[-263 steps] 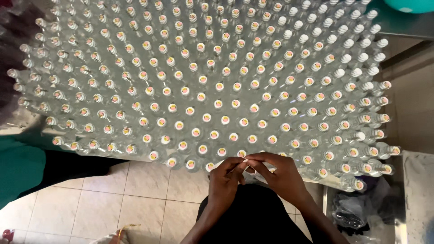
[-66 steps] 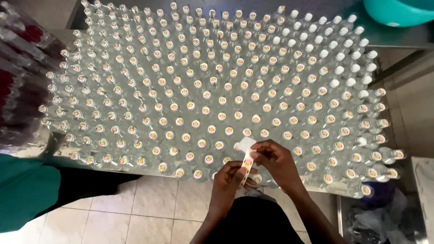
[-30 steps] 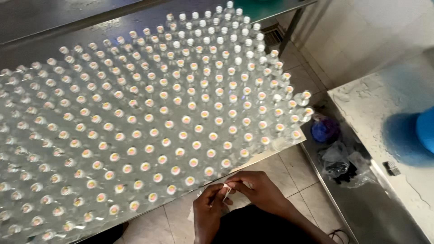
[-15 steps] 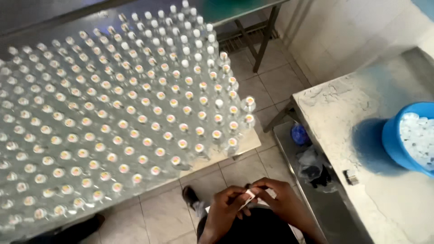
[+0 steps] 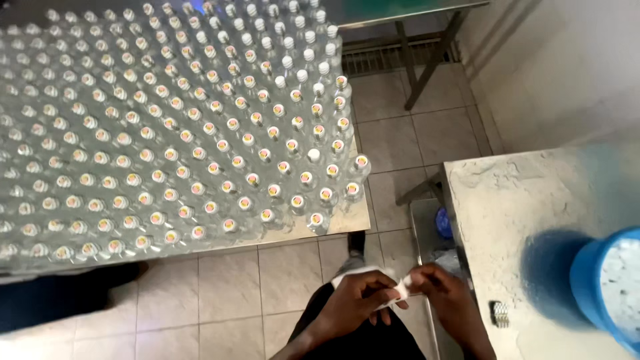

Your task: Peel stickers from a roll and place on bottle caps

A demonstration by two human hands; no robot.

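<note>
Paper of a small white kind, a label or slip [image 5: 402, 291], is pinched between the two hands low in the view, above the tiled floor [image 5: 233, 293] and in front of the dark trousers [image 5: 373, 337]. The left hand [image 5: 357, 300] is curled around it from the left with fingers closed on its edge, and the right hand [image 5: 443, 293] is pressed to it from the right, so that both hands are joined together on the slip. Up and to the left, a metal tabletop [image 5: 350, 217] is crowded with rows of clear bottles [image 5: 200, 133], most capped, a few at the far end with white caps. To the right, a pale stone counter [image 5: 520, 200] is seen, on which a blue tub [image 5: 610, 287] and a small dark object [image 5: 500, 313] are stood. Beyond, a white wall [image 5: 567, 60] is met by the floor.
</note>
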